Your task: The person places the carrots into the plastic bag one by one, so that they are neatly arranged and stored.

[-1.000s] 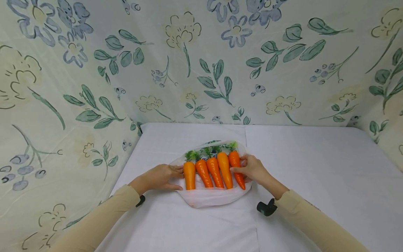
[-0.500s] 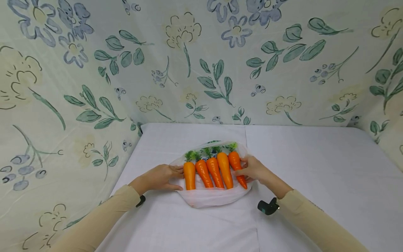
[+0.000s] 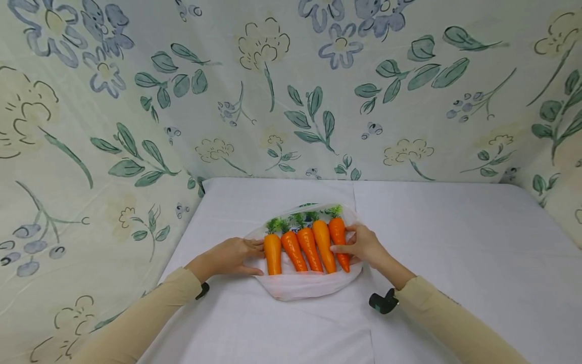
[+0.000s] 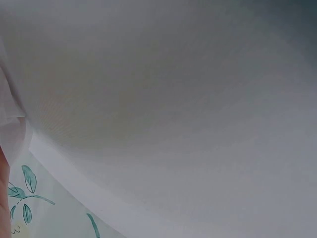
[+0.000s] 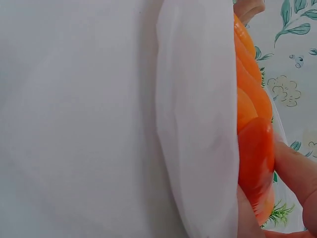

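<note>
In the head view, several orange toy carrots with leafy green tops lie side by side in a thin white bag (image 3: pixel 302 288), its mouth spread wide. My right hand (image 3: pixel 364 246) pinches the rightmost carrot (image 3: pixel 338 231) between thumb and fingers. That carrot (image 5: pixel 256 158) is also in the right wrist view, with fingers on both sides of it. At the bag's left end, my left hand (image 3: pixel 232 256) has its fingertips beside the leftmost carrot (image 3: pixel 273 253) and its thumb at the bag's front rim. The left wrist view shows mostly white cloth, with little of the hand.
White cloth covers the table (image 3: pixel 454 242). A floral curtain (image 3: pixel 318 101) hangs behind it and along both sides. A black wrist camera (image 3: pixel 383 302) sits below the right wrist. Green and blue print shows on the bag's inner back wall behind the carrot tops.
My right hand first eased slightly right, then came back left. The rightmost carrot's lower tip swung right and then left, closer to its neighbour. My left hand has stayed in place.
</note>
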`<state>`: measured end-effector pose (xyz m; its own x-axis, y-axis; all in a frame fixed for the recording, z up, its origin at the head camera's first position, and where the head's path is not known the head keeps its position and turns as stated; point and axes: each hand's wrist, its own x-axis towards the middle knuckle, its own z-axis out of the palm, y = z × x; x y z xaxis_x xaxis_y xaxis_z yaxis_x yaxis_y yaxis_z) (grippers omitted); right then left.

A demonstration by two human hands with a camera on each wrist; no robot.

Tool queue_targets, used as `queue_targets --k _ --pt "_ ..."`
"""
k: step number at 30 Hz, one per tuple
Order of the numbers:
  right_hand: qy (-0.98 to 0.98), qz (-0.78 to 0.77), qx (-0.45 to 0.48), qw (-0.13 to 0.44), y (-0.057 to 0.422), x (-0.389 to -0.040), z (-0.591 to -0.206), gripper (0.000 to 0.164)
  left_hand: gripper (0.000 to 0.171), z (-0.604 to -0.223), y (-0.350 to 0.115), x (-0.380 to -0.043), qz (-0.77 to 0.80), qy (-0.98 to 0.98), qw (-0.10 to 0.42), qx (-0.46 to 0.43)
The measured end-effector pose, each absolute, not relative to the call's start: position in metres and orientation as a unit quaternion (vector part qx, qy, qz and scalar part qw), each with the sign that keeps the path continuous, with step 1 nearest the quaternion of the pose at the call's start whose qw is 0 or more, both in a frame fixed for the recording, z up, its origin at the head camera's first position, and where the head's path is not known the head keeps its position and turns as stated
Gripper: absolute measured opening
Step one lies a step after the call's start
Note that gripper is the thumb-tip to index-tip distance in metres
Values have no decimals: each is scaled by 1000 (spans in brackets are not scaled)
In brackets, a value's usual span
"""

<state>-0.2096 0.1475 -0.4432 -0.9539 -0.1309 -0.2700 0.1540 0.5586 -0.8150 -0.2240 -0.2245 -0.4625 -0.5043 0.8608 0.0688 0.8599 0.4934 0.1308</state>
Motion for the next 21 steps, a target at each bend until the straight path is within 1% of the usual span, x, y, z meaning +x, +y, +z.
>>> queue_targets --k 6,10,13,21 --pt "884 -447 -5 135 146 -210 -447 88 54 -463 -225 -223 71 867 8 492" --pt "888 -437 -22 140 147 -209 -445 88 55 -462 -225 -223 64 869 9 491" --pt "882 -441 -33 161 149 -209 -442 90 56 -461 -225 -222 62 869 9 490" --pt "848 -464 -83 242 158 -212 -433 94 56 -462 -225 -223 60 869 9 491"
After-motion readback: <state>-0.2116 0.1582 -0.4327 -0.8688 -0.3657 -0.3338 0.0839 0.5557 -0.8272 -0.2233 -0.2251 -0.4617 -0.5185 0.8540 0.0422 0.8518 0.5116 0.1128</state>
